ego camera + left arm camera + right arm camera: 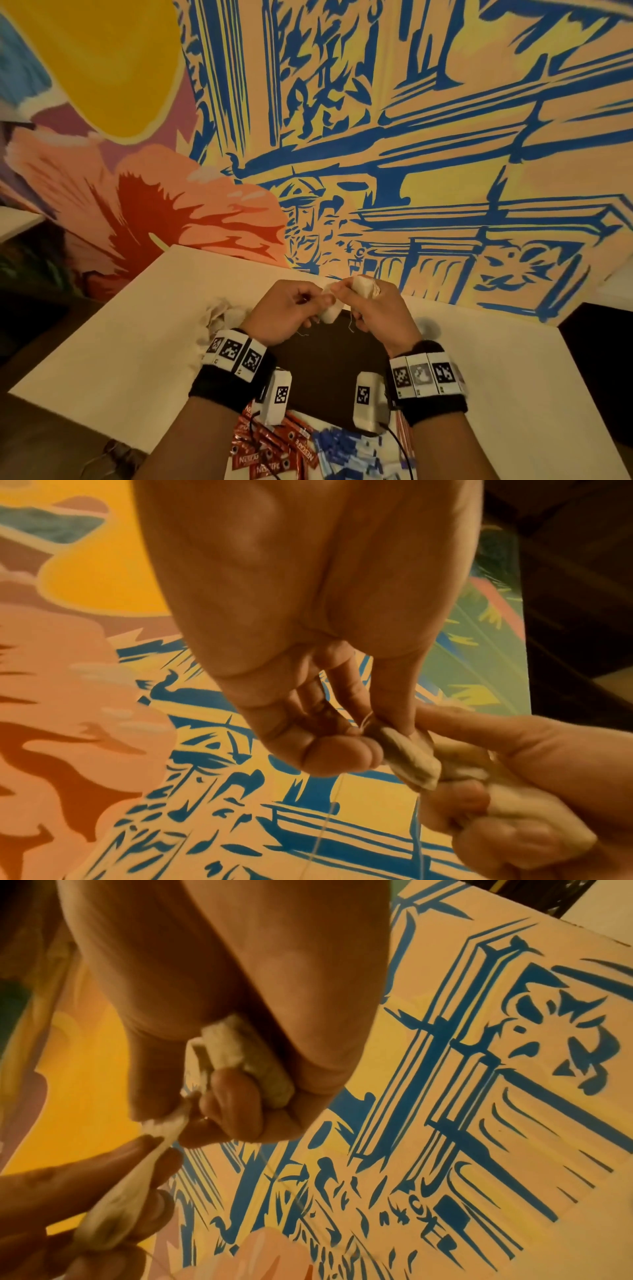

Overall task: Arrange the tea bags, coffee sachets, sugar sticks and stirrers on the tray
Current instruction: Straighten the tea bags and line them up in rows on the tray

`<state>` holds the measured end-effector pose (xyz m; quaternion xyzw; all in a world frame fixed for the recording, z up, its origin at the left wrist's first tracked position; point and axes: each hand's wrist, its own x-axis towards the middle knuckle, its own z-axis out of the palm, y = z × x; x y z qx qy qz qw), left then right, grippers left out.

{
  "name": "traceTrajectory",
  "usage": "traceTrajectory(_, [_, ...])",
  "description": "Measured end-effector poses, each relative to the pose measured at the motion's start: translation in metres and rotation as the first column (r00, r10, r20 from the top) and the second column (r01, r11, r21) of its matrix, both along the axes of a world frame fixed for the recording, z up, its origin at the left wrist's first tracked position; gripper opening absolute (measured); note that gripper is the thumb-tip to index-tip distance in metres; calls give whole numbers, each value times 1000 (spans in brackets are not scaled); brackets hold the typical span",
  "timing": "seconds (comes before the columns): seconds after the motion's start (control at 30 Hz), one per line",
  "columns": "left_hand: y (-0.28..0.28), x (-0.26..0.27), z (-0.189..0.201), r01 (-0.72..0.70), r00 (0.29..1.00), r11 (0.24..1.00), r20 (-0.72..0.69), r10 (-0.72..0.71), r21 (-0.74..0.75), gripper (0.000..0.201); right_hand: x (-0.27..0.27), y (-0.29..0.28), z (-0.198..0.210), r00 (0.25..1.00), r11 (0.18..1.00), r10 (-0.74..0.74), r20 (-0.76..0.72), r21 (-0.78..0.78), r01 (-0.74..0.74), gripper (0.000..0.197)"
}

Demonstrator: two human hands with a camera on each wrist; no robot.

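Both hands are raised above the dark tray (329, 363) at the table's middle. My left hand (291, 308) pinches one white tea bag (330, 313) between thumb and fingertips; the same tea bag (407, 758) shows in the left wrist view with its thin string hanging down. My right hand (370, 308) grips a bunch of tea bags (364, 286) in its fist, and the bunch (246, 1058) fills the palm in the right wrist view. The pinched tea bag (126, 1191) stretches between the two hands.
A heap of loose tea bags (219, 313) lies left of the tray on the white table (120, 342). Red coffee sachets (270, 448) and blue-white sugar sticks (349, 452) lie near the front edge. A painted mural wall (376, 137) rises right behind the table.
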<state>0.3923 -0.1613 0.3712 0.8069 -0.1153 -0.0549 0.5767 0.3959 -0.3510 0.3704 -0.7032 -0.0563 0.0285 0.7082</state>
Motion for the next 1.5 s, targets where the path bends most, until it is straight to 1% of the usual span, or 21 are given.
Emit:
traceTrajectory(0.13, [6, -3, 2, 11, 1000, 998, 21, -12, 63, 21, 6, 6, -2, 995, 998, -39, 90, -50, 43, 11])
traceTrajectory(0.23, [13, -6, 5, 43, 999, 993, 4, -44, 111, 16, 9, 13, -8, 988, 996, -46, 144, -74, 57, 14])
traceTrajectory(0.33, [21, -1, 7, 54, 999, 989, -3, -54, 139, 16, 11, 21, -11, 993, 998, -12, 117, -55, 19, 14])
traceTrajectory(0.4, [25, 4, 6, 54, 999, 990, 2, -54, 133, 26, 14, 26, -8, 994, 999, 17, 106, -47, -12, 14])
traceTrajectory(0.53, [32, 17, -3, 54, 998, 992, -28, -51, 112, 29, 25, 34, -3, 994, 998, -9, 108, -56, 15, 15])
traceTrajectory(0.57, [34, 21, -4, 61, 998, 992, -42, -56, 113, 28, 27, 35, -4, 996, 998, -6, 91, -60, 11, 17])
traceTrajectory(0.63, [40, 29, -3, 69, 996, 989, -59, -61, 127, 22, 33, 39, -8, 1000, 999, -4, 3, -40, 5, 23])
traceTrajectory(0.7, [50, 37, -1, 35, 998, 987, -61, -25, 157, 28, 40, 41, -12, 992, 999, -46, -119, -15, 44, 34])
traceTrajectory(0.73, [58, 43, -1, 8, 998, 986, -56, 2, 165, 31, 45, 42, -15, 982, 997, -80, -172, -1, 81, 34])
traceTrajectory(0.8, [76, 57, -4, -37, 998, 983, -40, 45, 181, 32, 55, 41, -22, 955, 985, -124, -269, 80, 150, 24])
traceTrajectory(0.83, [86, 65, -7, -63, 997, 979, -39, 71, 193, 33, 60, 40, -27, 941, 975, -122, -315, 142, 173, 19])
traceTrajectory(0.93, [117, 92, -26, -142, 986, 964, -56, 159, 225, 40, 71, 37, -40, 900, 934, -85, -428, 280, 221, 11])
traceTrajectory(1.0, [134, 111, -44, -159, 980, 951, -76, 185, 265, 36, 73, 40, -48, 878, 932, -71, -474, 281, 227, 13])
traceTrajectory(1.1, [151, 137, -75, -132, 977, 931, -115, 181, 341, 15, 75, 50, -59, 849, 956, -67, -524, 210, 205, 27])
traceTrajectory(1.2, [161, 159, -111, -60, 973, 891, -173, 152, 449, 14, 84, 64, -65, 785, 982, -120, -608, 41, 183, 35])
traceTrajectory(1.23, [162, 165, -122, -29, 973, 874, -187, 135, 485, 15, 87, 68, -67, 766, 983, -147, -626, -7, 182, 35])
traceTrajectory(1.27, [162, 171, -132, 2, 974, 858, -197, 116, 514, 16, 89, 70, -72, 768, 981, -171, -617, -31, 193, 33])
traceTrajectory(1.33, [159, 179, -149, 64, 973, 826, -220, 74, 561, 16, 89, 74, -83, 798, 971, -223, -560, -57, 231, 27])
traceTrajectory(1.37, [157, 184, -159, 93, 972, 811, -230, 52, 577, 19, 88, 75, -87, 801, 962, -263, -538, -86, 259, 25])
traceTrajectory(1.43, [151, 194, -177, 150, 966, 795, -259, 10, 588, 25, 89, 79, -93, 786, 941, -335, -520, -138, 310, 18])
traceTrajectory(1.5, [146, 203, -194, 191, 958, 768, -288, -9, 611, 22, 93, 84, -97, 776, 930, -365, -515, -154, 335, 11])
